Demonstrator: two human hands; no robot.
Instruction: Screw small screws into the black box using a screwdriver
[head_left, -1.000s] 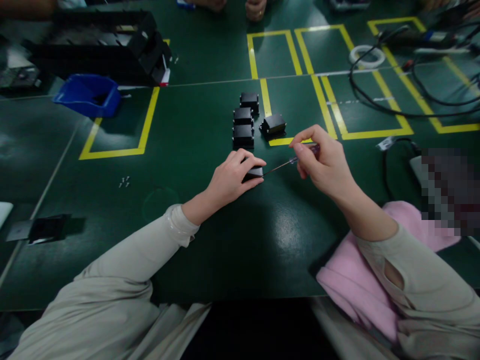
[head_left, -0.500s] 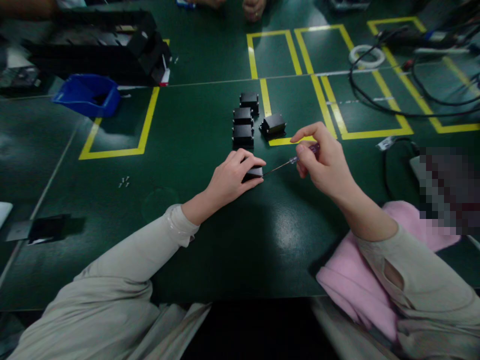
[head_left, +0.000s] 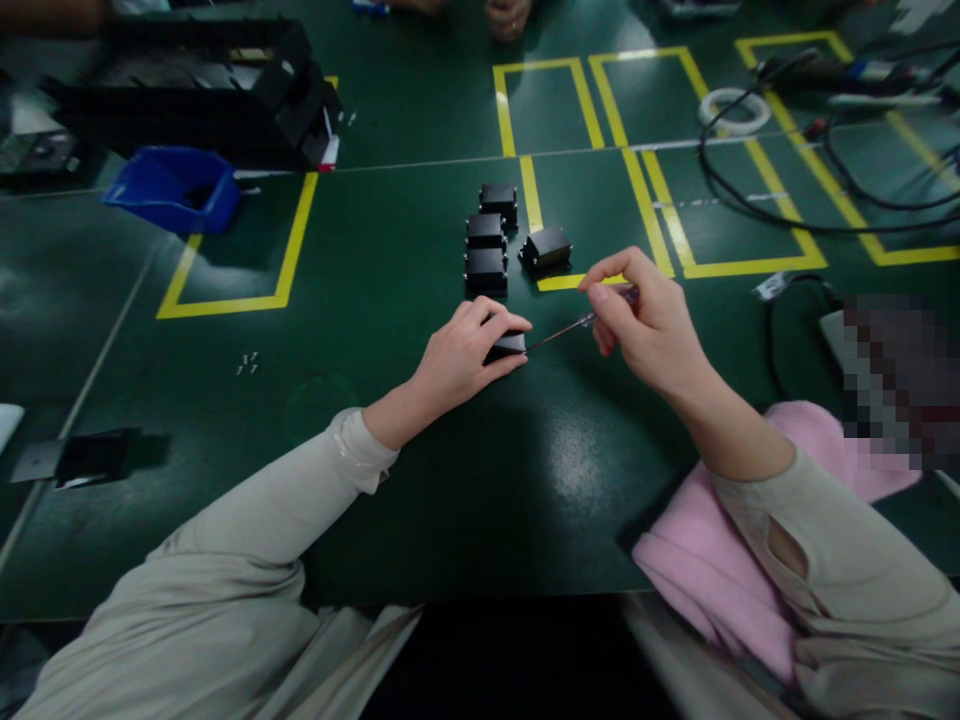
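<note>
My left hand (head_left: pixel 472 345) is closed around a small black box (head_left: pixel 510 343) on the green table, thumb along its near side and fingers over the far side. In my right hand (head_left: pixel 637 310) is a screwdriver (head_left: pixel 566 330) with a clear purplish handle, held between thumb and fingers. Its thin shaft slants down to the left, and the tip meets the right end of the box. Beyond my left hand, several similar black boxes (head_left: pixel 486 268) stand in a column, and another black box (head_left: pixel 547 250) sits slightly turned to their right.
Several small screws (head_left: pixel 247 363) lie to the left. Farther off are a blue bin (head_left: pixel 176 190) and black trays (head_left: pixel 187 100). A pink cloth (head_left: pixel 720 570) lies under my right forearm. Cables (head_left: pixel 750 205) and a white ring (head_left: pixel 733 112) are at right. Another person's hand (head_left: pixel 508 17) shows at the top.
My right hand and the screwdriver handle have shifted very slightly. The left hand, the held box and the other boxes look the same.
</note>
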